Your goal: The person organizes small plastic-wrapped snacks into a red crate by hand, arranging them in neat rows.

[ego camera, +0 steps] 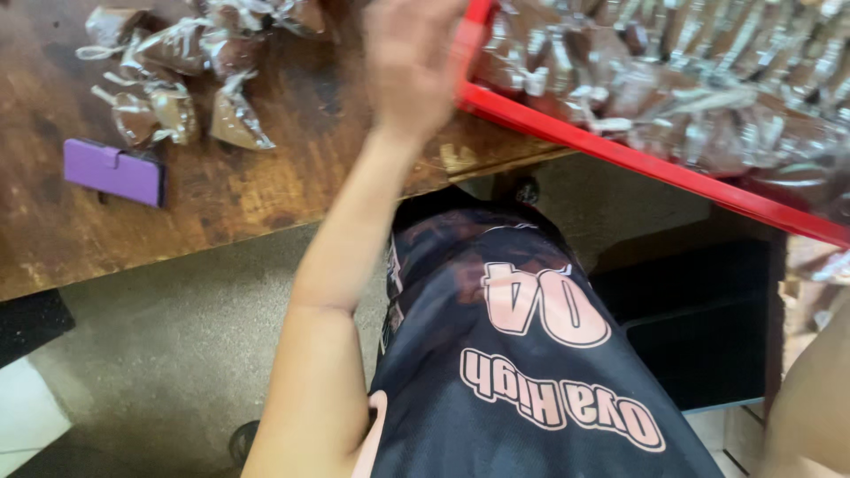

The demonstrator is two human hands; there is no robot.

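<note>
My left hand [412, 62] reaches up over the wooden table [266, 186] and lies against the near corner of a red tray [620, 155]. The hand is blurred and its fingertips are cut off by the top edge, so its grip is unclear. The tray is heaped with clear-wrapped brown sweets [699, 80] and juts out past the table's edge. Only my right forearm [810, 398] shows at the bottom right; the hand itself is out of view.
A loose pile of the same wrapped sweets [177, 80] lies at the table's far left, with a small purple case [115, 171] in front of it. Below are my dark printed shirt [531, 354], grey floor [177, 336] and a black box [699, 327].
</note>
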